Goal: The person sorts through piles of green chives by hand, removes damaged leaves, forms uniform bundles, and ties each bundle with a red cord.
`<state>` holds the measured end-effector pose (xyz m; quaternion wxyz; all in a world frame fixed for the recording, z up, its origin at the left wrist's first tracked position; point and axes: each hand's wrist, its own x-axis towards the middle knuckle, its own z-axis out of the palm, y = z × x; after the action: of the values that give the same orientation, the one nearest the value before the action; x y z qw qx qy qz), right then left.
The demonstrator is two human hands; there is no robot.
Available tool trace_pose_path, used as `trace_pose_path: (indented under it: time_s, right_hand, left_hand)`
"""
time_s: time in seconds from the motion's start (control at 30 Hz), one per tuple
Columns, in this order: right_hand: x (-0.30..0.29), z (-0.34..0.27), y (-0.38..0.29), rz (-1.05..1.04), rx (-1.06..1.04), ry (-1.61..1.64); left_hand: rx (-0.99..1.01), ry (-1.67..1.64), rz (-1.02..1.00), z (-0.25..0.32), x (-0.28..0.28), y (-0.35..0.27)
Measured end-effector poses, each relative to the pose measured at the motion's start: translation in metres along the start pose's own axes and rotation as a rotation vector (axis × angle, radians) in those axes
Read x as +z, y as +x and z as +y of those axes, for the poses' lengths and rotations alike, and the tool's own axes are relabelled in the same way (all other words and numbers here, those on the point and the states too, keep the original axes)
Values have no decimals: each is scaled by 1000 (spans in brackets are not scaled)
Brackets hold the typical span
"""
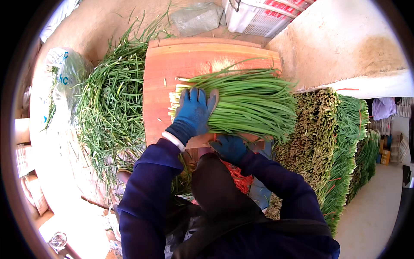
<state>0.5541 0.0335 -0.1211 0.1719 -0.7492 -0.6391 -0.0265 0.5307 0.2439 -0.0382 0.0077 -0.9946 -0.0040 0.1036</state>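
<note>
A thick bunch of garlic chives [252, 100] lies across a wooden board [174, 61], pale cut ends to the left and green leaves reaching past the right edge. My left hand [195, 110], in a blue work glove, holds the bunch from above near the cut ends, thumb apart from the fingers. At the board's front edge is my gloved right hand [229, 149], just below the leaves. Its fingers are partly hidden, and whether they hold anything cannot be seen. A bit of red tie shows beside it, and a tangle of red ties [241, 178] lies beneath my right forearm.
Loose leaf trimmings [113, 87] are heaped left of the board, beside a clear plastic bag [71, 77] bearing writing. Tied chive bundles [347, 129] are stacked on the right, cut ends [310, 126] facing the board. A white plastic crate [258, 19] stands behind, near a pale wall [349, 48].
</note>
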Motion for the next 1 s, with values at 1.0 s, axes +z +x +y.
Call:
trace_pose_path:
  time_s: [1.0]
  right_hand:
    - [-59,60,112,331,117,356]
  left_hand:
    - [-2,-64,-46,-6,-14,-4]
